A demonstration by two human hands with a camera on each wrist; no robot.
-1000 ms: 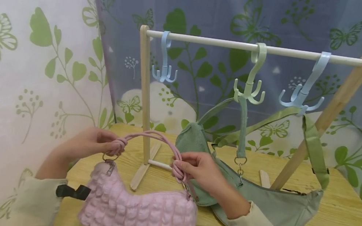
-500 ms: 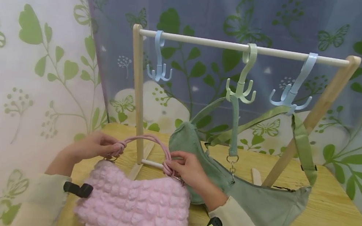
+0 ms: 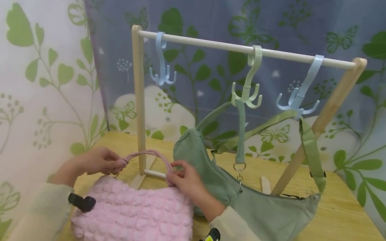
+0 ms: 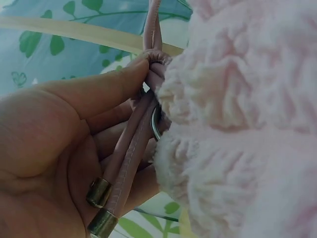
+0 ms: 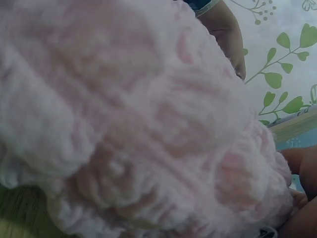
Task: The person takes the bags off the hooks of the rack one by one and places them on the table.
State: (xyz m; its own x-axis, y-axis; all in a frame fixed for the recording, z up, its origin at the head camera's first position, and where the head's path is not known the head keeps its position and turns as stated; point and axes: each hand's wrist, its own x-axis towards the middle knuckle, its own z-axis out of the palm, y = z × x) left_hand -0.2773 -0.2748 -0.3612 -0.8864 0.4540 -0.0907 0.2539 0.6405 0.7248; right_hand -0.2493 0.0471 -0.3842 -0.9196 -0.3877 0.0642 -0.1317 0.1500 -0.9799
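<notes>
On wooden table (image 3: 352, 216), leafy backdrop (image 3: 204, 10): pink bag (image 3: 140, 217), apparently resting; left hand (image 3: 98, 161), right hand (image 3: 189, 182) grip clamped on handle (image 3: 150, 152).

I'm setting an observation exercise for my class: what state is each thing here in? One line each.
Left hand: pinching one end of the pink handle
Right hand: pinching the other end
Pink bag: upright, unhung
Left blue hook: bare
Dark green bag: strap over the mint hook
Grey-green bag: strap over the right blue hook
</notes>
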